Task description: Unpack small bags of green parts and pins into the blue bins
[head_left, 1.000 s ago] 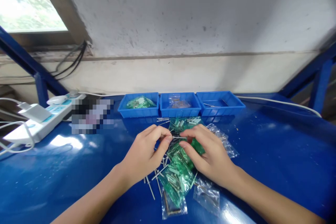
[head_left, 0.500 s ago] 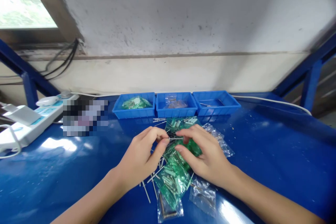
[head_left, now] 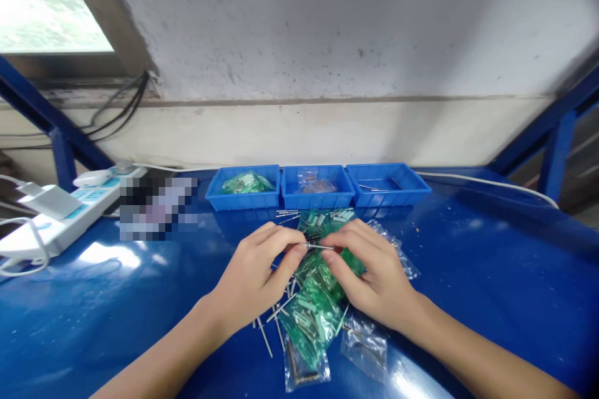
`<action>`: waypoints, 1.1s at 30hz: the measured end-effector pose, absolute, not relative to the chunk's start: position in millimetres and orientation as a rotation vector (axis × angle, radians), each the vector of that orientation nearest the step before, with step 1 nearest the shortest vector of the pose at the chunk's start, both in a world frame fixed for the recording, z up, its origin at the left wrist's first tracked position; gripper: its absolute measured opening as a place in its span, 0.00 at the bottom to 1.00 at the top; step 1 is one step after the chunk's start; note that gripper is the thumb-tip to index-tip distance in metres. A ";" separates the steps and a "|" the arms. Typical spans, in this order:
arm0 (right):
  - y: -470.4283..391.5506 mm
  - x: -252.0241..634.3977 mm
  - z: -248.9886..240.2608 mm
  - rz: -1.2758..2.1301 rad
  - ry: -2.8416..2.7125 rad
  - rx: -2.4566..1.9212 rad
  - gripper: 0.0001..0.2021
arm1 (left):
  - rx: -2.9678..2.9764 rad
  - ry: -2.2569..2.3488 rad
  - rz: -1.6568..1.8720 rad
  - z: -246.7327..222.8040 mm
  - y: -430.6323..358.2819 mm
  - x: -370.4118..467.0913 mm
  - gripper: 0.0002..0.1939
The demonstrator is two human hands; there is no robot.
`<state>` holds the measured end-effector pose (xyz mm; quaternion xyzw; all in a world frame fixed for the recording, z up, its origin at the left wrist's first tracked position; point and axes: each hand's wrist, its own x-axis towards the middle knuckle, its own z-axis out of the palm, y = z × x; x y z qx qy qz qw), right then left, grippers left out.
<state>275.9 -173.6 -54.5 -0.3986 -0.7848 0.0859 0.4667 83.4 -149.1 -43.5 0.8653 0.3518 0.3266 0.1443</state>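
Note:
A thin silvery pop rivet [head_left: 317, 246] lies level between my two hands, above the heap. Its left end is pinched between the thumb and forefinger of my left hand [head_left: 264, 268]. At its other end, the thumb and forefinger of my right hand [head_left: 372, 265] close on the tip. Under my hands are green plastic bags [head_left: 311, 315] with metal pieces inside. Several loose rivets [head_left: 265, 336] are scattered beside my left wrist. Clear bags [head_left: 306, 371] with brownish metal parts lie at the near edge of the heap.
Three blue bins stand along the wall: the left bin [head_left: 243, 201] holds green bags, the middle bin [head_left: 318, 201] clear bags, the right bin [head_left: 390, 198] a few thin rods. A white power strip [head_left: 60, 227] with plugs sits at the left, near a blurred-out item [head_left: 156, 209].
My right thumb and forefinger have come together on the rivet's right end. My left hand still pinches the other end. The view has shifted slightly.

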 end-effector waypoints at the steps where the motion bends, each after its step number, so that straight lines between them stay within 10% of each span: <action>1: -174.0 274.5 -55.1 0.207 -1.931 -0.977 0.04 | 2.501 0.997 0.944 -42.6 -149.1 83.6 0.06; 11: -139.8 332.3 -44.6 -0.399 -1.655 -1.259 0.02 | 2.443 1.467 0.493 -54.9 -136.8 83.1 0.12; 14: -122.4 362.7 -52.1 -0.532 -1.515 -1.538 0.22 | 2.481 1.509 0.462 -59.9 -132.4 78.9 0.07; 33: -154.3 285.6 -69.5 0.071 -2.077 -1.234 0.12 | 2.566 1.439 0.498 -65.7 -126.7 76.9 0.04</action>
